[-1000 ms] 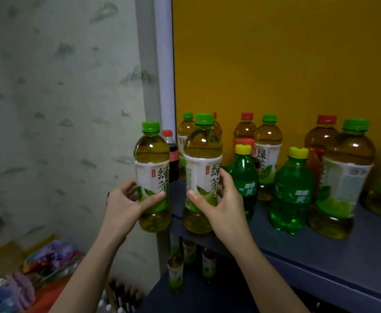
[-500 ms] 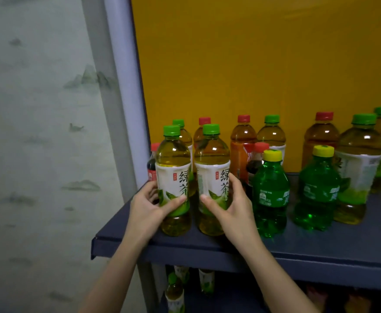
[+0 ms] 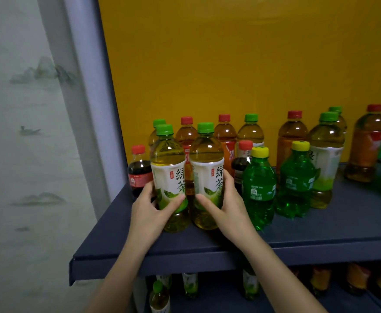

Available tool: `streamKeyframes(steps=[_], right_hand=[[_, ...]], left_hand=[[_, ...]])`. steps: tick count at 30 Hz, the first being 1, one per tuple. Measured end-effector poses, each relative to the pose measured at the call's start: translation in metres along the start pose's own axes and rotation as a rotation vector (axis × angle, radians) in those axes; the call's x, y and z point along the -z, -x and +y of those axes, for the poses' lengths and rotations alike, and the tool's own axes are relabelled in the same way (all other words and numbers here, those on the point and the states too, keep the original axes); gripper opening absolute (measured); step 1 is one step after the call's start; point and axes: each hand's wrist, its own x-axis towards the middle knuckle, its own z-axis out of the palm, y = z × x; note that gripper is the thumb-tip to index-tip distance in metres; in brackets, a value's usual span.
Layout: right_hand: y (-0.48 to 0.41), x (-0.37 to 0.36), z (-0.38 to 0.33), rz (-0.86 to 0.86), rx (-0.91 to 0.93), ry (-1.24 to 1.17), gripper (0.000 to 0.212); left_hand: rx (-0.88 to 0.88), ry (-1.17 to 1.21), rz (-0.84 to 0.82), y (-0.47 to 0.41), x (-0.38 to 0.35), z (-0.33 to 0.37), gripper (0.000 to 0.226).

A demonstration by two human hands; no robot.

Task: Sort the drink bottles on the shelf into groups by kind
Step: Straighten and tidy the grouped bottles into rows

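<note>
Head view: grips left green tea bottle [image 3: 169, 177] with left hand [image 3: 148, 214] and right green tea bottle [image 3: 207, 175] with right hand [image 3: 229, 211], fingers [image 3: 226, 177] curled round both labels. Were held in air beside shelf [image 3: 320, 233] a second ago; now seem to stand side by side at its front left. Likely adds two to the green tea group; remains only to let go.

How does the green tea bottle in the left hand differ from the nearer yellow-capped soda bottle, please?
The green tea bottle has a green cap, the soda bottle a yellow one. The green tea bottle is taller and clear, with a white label; the soda bottle is shorter, green plastic. The left hand grips the green tea bottle; no hand holds the soda bottle. Both stand upright.
</note>
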Motion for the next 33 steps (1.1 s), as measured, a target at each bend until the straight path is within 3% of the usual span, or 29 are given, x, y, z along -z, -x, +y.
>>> streamKeyframes(steps=[4, 7, 10, 14, 19, 25, 29, 33], right_hand=[[0.017, 0.021, -0.008, -0.033, 0.069, 0.141, 0.074], [0.037, 0.048, -0.014, -0.032, 0.171, 0.243, 0.057], [0.048, 0.081, -0.014, 0.023, 0.219, 0.296, 0.040], [0.046, 0.125, 0.001, 0.175, 0.199, 0.287, 0.031], [0.032, 0.163, 0.030, 0.274, 0.092, 0.314, 0.051], [0.017, 0.172, 0.062, 0.098, -0.013, 0.306, 0.078], [0.008, 0.168, 0.071, -0.004, -0.037, 0.159, 0.084], [0.000, 0.163, 0.082, 0.001, -0.085, 0.098, 0.082]], left_hand=[[-0.201, -0.206, 0.190, 0.016, -0.002, 0.010, 0.077], [-0.451, -0.250, 0.270, 0.034, -0.011, 0.031, 0.052], [-0.549, -0.249, 0.178, 0.043, -0.031, 0.047, 0.035], [-0.501, -0.230, 0.058, 0.049, -0.071, 0.059, 0.039], [-0.405, -0.256, 0.023, 0.051, -0.123, 0.064, 0.065], [-0.258, -0.314, 0.084, 0.048, -0.163, 0.061, 0.094], [-0.149, -0.284, 0.124, 0.047, -0.176, 0.047, 0.096], [-0.082, -0.295, 0.133, 0.042, -0.181, 0.041, 0.087]])
